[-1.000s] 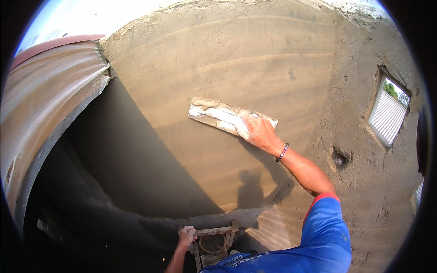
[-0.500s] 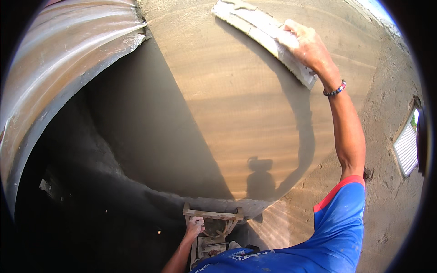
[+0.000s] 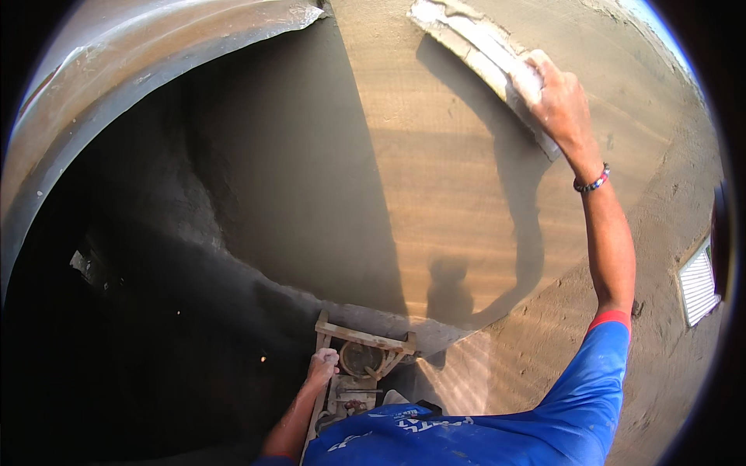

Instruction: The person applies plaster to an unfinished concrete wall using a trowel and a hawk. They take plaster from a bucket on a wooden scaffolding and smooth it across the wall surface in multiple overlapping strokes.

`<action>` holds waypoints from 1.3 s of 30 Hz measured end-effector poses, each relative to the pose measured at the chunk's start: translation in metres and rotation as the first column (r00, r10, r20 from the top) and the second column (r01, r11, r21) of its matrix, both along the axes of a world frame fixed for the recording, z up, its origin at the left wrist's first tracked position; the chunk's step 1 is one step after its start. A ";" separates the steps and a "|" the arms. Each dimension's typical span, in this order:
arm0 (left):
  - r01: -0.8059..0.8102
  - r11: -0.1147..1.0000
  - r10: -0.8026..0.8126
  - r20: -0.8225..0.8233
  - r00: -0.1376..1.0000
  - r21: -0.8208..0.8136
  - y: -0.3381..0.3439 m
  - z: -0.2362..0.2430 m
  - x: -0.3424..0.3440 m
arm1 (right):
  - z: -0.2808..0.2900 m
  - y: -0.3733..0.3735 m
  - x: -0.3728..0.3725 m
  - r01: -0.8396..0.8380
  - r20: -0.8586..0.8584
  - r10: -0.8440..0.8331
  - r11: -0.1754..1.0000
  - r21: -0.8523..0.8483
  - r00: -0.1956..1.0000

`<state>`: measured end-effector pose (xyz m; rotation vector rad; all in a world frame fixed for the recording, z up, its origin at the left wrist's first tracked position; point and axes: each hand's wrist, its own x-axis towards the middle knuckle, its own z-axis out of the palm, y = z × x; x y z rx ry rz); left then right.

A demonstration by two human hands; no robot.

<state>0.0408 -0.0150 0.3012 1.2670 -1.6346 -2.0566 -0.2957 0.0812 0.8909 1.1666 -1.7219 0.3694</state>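
My right hand (image 3: 562, 110) is wrapped round the handle of a long, whitish, mortar-smeared plastering float (image 3: 475, 53). Its blade lies slantwise close against the upper part of a smooth, damp-looking plastered wall (image 3: 443, 202); whether its whole face touches cannot be told. Low in the picture, my left hand (image 3: 322, 366) is closed, its fingers curled and dusted with plaster. It is beside the upright of a wooden frame (image 3: 365, 336), and what it grips, if anything, is hidden.
A corrugated metal sheet (image 3: 167, 46) with a ragged edge juts in at upper left. Below the wooden frame's top bar is a round container (image 3: 362, 359). Rougher plaster and a slatted opening (image 3: 698, 286) lie at right. Deep shadow covers the lower left.
My right hand and the float appear farther right and slightly lower. The whole view has shifted, with the metal sheet higher in it. My left hand stays closed beside the frame.
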 end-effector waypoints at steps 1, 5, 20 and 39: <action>0.038 0.999 -0.038 -0.020 0.999 -0.016 0.000 0.000 -0.004 | 0.036 -0.001 -0.014 -0.013 -0.048 0.011 0.999 -0.035 0.999; 0.048 0.999 -0.049 -0.053 0.997 -0.017 0.002 0.006 -0.021 | 0.039 -0.062 0.022 0.104 0.068 -0.117 0.980 0.171 0.991; -0.138 0.990 0.141 -0.123 0.982 0.028 0.028 -0.028 0.027 | -0.301 -0.040 0.014 -0.187 -0.019 0.277 0.694 0.695 0.961; -0.103 0.994 0.105 -0.071 0.992 0.037 0.034 -0.064 0.030 | -0.113 -0.008 0.033 -0.156 0.231 0.164 0.986 -0.054 0.959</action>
